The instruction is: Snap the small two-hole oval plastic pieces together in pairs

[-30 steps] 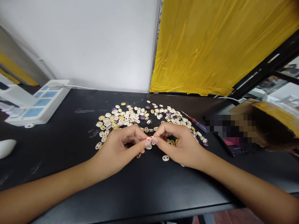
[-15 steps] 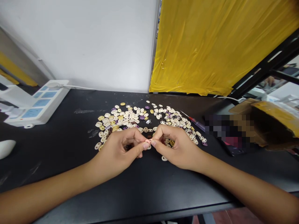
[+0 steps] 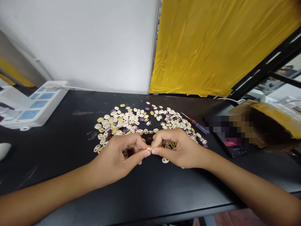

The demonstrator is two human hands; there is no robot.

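Observation:
A small pink piece (image 3: 149, 149) is pinched between the fingertips of both hands. My left hand (image 3: 124, 153) grips its left side with thumb and forefinger, and my right hand (image 3: 175, 146) grips its right side the same way. The fingertips nearly meet, so much of the piece is hidden. Behind and beneath the hands, many small oval pieces with holes (image 3: 128, 117), cream, yellow, purple and brown, lie spread on the black table (image 3: 150, 191). One cream piece (image 3: 165, 160) rests just below my right hand.
A white power strip (image 3: 39, 102) with plugs sits at the left, near a white rounded object (image 3: 4, 150). A red and purple screwdriver (image 3: 197, 125) lies right of the pieces. Farther right are a dark flat object (image 3: 231, 149) and an open cardboard box (image 3: 277, 125).
Both hands have moved slightly down with the pink piece, and their fingertips have come closer together. The camera view has shifted a little.

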